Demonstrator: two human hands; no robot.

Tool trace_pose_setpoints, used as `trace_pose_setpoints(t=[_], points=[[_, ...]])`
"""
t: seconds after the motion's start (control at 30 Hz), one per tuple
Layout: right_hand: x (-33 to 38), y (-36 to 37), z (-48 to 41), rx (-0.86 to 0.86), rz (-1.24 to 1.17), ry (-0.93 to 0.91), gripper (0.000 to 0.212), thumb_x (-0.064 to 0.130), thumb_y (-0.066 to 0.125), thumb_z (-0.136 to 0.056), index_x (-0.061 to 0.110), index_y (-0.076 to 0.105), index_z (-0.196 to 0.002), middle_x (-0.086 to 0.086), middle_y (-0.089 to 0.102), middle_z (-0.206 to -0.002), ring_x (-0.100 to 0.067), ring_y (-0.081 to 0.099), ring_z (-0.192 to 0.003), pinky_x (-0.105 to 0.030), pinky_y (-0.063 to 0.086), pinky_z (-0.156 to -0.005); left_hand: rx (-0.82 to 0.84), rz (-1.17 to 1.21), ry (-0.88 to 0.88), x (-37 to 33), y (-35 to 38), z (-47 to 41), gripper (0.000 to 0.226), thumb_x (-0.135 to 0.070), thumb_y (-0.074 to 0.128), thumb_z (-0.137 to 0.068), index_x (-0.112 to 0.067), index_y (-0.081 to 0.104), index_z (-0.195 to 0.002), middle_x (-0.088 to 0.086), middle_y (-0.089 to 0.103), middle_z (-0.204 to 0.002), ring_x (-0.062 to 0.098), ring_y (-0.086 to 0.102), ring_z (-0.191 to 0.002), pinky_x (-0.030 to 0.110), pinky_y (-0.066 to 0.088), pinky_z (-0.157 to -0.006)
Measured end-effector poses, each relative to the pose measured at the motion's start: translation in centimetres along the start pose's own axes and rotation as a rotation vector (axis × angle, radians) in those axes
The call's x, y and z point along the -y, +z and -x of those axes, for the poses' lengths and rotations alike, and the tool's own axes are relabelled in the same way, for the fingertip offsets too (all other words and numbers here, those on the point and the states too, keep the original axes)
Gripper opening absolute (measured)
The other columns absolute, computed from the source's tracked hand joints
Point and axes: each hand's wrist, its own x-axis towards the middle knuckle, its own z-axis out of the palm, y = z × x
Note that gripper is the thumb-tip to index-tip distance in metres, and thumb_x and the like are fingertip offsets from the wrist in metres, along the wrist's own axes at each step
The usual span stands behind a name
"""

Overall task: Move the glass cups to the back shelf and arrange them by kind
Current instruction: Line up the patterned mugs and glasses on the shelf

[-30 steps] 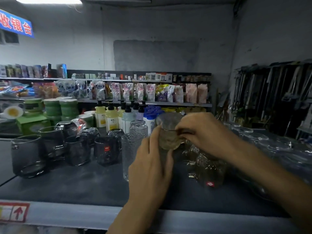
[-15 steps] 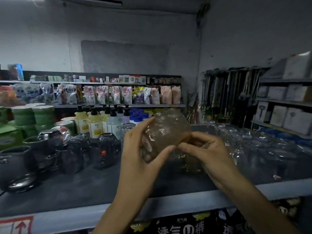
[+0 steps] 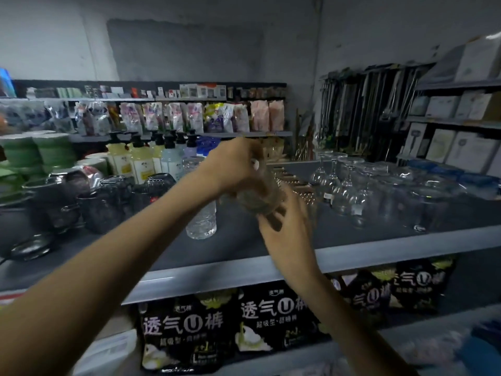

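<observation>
**One cup in the air, between two hands**

The left hand (image 3: pixel 233 165) is holding a clear dimpled glass cup (image 3: pixel 261 198) from above, and its grip is curling round the upper part. The right hand (image 3: pixel 286 226) is reaching up to the cup's base. The blur is hiding whether its grip is pinching or only supporting.

The cup is hanging above the grey metal shelf (image 3: pixel 379 249), between a tall clear ribbed glass (image 3: pixel 202 222) and the upturned clear wine glasses (image 3: pixel 326 177).

I judge that the carrying step is going on: one cup is lifted and not yet placed. The next move is asking for a free spot beside cups of the same kind, and a gentle, upright setting down.

Both forearms are stretching forward, the left one rising from lower left with its wrist bending downward.
</observation>
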Motion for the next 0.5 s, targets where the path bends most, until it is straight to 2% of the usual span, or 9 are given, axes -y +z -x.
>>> trace_pose_setpoints(t=[0.1,0.23,0.37,0.5], points=[[-1.0,0.7,0.1,0.074,-0.066,0.003,0.072,0.008,0.072,-0.092,0.032,0.042,-0.153,0.012,0.039,-0.15,-0.011,0.058,-0.127,-0.038,0.053,-0.106,0.129,-0.042,-0.152,-0.7,0.7,-2.3,0.061,-0.017,0.096,-0.068,-0.014,0.07,-0.123,0.008,0.068,-0.114,0.03,0.072,-0.085,0.044,0.065,-0.058],[-2.6,1.0,-0.7,0.104,-0.062,-0.029,0.054,0.012,0.07,-0.09,0.027,0.055,-0.139,0.012,0.05,-0.138,-0.012,0.056,-0.127,-0.039,0.048,-0.108,0.196,-0.108,-0.294,-0.6,2.3,-4.6,0.058,-0.018,0.093,-0.073,-0.007,0.07,-0.125,0.01,0.067,-0.116,0.028,0.068,-0.091,0.042,0.065,-0.059],[-3.2,1.6,-1.9,0.222,0.079,-0.026,0.049,0.026,0.068,-0.085,0.025,0.054,-0.133,0.003,0.062,-0.127,-0.018,0.059,-0.12,-0.039,0.05,-0.1,0.147,-0.211,-0.354,0.5,4.9,-5.8,0.067,-0.028,0.093,-0.074,-0.011,0.061,-0.13,0.011,0.066,-0.12,0.03,0.07,-0.097,0.045,0.066,-0.07],[-3.4,1.6,-2.8,0.357,0.143,0.019,0.053,0.034,0.062,-0.081,0.019,0.051,-0.13,-0.006,0.062,-0.128,-0.027,0.06,-0.119,-0.042,0.051,-0.098,0.021,-0.378,-0.344,1.7,6.9,-5.8,0.055,-0.043,0.089,-0.076,-0.014,0.07,-0.118,0.008,0.07,-0.113,0.027,0.069,-0.093,0.04,0.062,-0.079]])
